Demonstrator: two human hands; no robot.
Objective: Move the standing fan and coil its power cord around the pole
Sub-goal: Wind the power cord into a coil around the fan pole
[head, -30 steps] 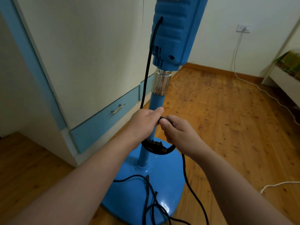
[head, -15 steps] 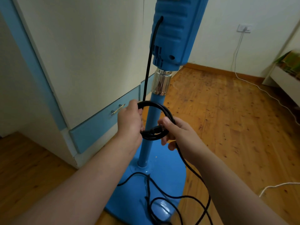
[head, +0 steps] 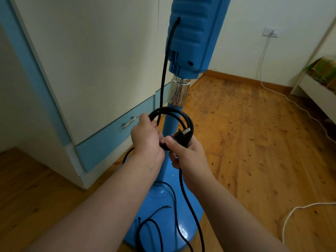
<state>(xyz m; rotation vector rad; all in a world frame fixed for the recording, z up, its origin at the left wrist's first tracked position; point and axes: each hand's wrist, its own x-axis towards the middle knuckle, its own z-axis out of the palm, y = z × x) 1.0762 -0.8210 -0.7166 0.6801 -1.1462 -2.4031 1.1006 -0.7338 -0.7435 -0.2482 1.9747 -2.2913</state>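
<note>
Left hand point(head: 147, 140) is clamped on the near side of the black cord loop point(head: 171, 113) so it stays ringed round the blue fan pole point(head: 170, 128), while right hand point(head: 183, 153) pinches the plug point(head: 179, 136) just beside it, probably to feed slack.

No readable text, label or number shows anywhere.

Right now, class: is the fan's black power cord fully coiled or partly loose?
Partly loose: the black power cord loops around the blue pole, but slack lies on the round blue base.

Blue fan point(head: 192, 37), black cord point(head: 164, 73)
</note>
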